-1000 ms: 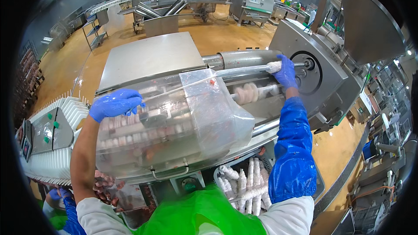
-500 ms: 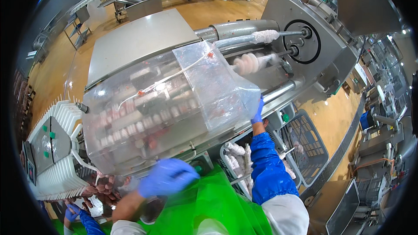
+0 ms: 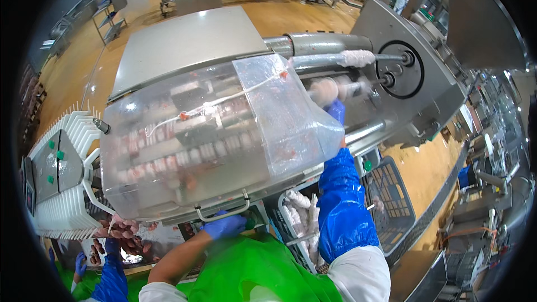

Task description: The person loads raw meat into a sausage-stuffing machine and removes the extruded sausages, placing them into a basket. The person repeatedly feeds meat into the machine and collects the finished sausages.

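Observation:
A sausage-filling and linking machine with a clear cover (image 3: 184, 151) stands before me, rows of pale links blurred inside. My right hand (image 3: 337, 113), blue-gloved, reaches past the plastic sheet (image 3: 288, 117) hung over the cover's right end. Its fingers stretch up beside the blurred, pleated pale casing (image 3: 324, 90) on the horn; the sheet hides part of the hand. My left hand (image 3: 224, 227), also gloved, lies below the cover's metal handle (image 3: 224, 209). Its fingers extend to a green knob (image 3: 250, 222) on the machine's front. Another casing stick (image 3: 358, 58) sits on the upper horn.
A grey crate (image 3: 302, 229) of white casing sticks stands below the machine, beside another grey crate (image 3: 394, 193). At left, a conveyor of white hooks (image 3: 67, 190) runs above sausages (image 3: 128, 237). A co-worker's gloved hand (image 3: 80, 264) shows at lower left.
My right hand has moved up from the sheet's lower edge to beside the casing. My left hand has shifted slightly and settled under the handle at the green knob. The view has shifted somewhat.

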